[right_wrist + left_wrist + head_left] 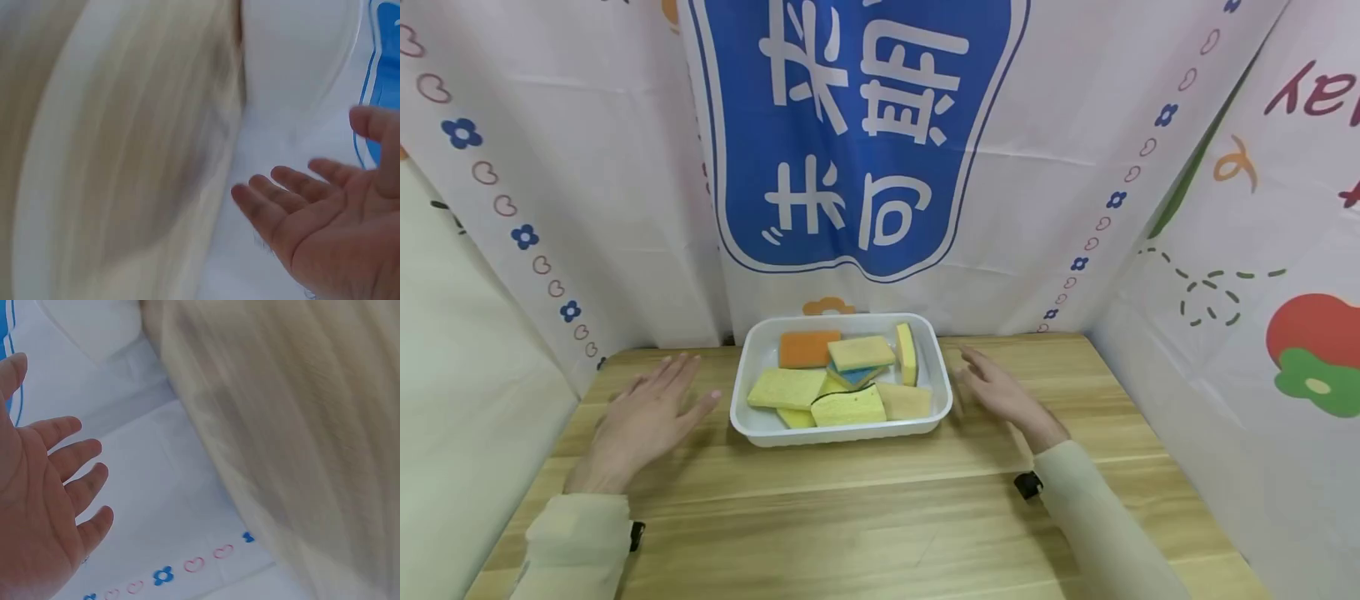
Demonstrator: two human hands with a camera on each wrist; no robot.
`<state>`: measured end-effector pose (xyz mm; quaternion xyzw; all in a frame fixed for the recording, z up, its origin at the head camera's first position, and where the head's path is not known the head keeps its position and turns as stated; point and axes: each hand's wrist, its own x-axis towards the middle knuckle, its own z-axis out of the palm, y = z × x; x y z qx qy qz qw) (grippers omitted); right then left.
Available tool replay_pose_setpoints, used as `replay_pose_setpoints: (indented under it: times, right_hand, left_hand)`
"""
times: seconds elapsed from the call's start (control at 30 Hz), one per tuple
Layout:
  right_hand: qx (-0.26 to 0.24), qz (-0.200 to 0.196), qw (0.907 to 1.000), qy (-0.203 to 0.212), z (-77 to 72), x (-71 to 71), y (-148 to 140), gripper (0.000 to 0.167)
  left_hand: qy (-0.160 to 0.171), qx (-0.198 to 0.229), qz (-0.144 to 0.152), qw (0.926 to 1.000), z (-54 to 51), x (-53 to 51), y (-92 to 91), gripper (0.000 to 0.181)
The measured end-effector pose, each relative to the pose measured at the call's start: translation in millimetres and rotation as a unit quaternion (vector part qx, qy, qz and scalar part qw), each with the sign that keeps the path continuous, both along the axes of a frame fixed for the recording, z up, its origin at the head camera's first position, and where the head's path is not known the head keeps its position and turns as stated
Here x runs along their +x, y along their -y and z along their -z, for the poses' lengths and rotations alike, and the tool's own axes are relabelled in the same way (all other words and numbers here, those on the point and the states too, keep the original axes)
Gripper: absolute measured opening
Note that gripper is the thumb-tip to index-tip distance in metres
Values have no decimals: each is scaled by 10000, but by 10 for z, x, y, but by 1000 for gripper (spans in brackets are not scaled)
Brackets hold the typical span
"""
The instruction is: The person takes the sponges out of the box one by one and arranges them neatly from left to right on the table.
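Note:
A white plastic tray (842,435) stands at the back of the wooden table and holds several sponges. Among them are an orange sponge (805,349), a pale yellow sponge (786,388), a yellow sponge with a dark edge (848,407) and a narrow yellow one standing on edge (906,354). Left of the tray, my left hand (643,421) is spread palm down, apart from it and holding nothing. My right hand (1000,387) is just right of the tray, fingers extended, with nothing in it. Both wrist views show empty palms with loosely straight fingers.
The wooden table (880,525) extends in front of the tray. Behind it hangs a white curtain with a blue printed panel (850,125), close to the tray's far rim. More printed cloth (1240,358) encloses the right side, and pale cloth the left.

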<state>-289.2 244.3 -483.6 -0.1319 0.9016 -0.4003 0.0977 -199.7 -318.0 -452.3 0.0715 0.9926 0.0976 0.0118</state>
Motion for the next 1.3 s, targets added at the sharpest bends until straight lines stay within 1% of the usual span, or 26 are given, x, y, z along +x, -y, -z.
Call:
replay_pose_setpoints:
  times: [0.1,0.17,0.27,0.37,0.47,0.63,0.77,0.9,0.97,1.07,1.17,1.3]
  right_hand:
    - [-623,141,9975,316,15,-13,149,82]
    - [-804,214,9960,314,23,-28,232,80]
    - [-957,260,9947,266,30,-51,331,79]
    - [-1110,269,9930,305,24,-67,412,80]
    - [-1278,299,9906,379,18,-87,490,81]
    - [-1402,373,9886,402,41,-141,613,71]
    - [-1458,547,9868,445,93,-162,662,67]
    - [-1639,716,9827,483,154,-156,673,65]
    - [-1712,754,9811,486,176,-141,679,64]
    - [-1833,783,9787,496,194,-118,693,64]
    - [-1988,804,9753,538,211,-107,703,64]
    - [-2121,890,9714,591,232,-107,710,65]
  left_hand:
    - [-90,-11,122,9999,-62,-23,-100,96]
    - [-139,16,194,9997,-99,-33,-178,95]
    - [-163,37,251,9995,-147,-39,-306,95]
    - [-201,-10,359,9992,-183,-50,-441,93]
    - [-262,-131,573,9979,-204,-70,-580,90]
    - [-327,-173,944,9949,-221,-100,-808,83]
    - [-375,21,1118,9930,-247,-104,-968,76]
    - [-269,444,1240,9909,-266,-130,-1129,69]
    - [-164,675,1291,9892,-261,-160,-1205,65]
    - [10,900,1382,9863,-242,-211,-1295,61]
    - [183,980,1452,9844,-214,-259,-1361,60]
    - [285,963,1637,9814,-193,-298,-1431,57]
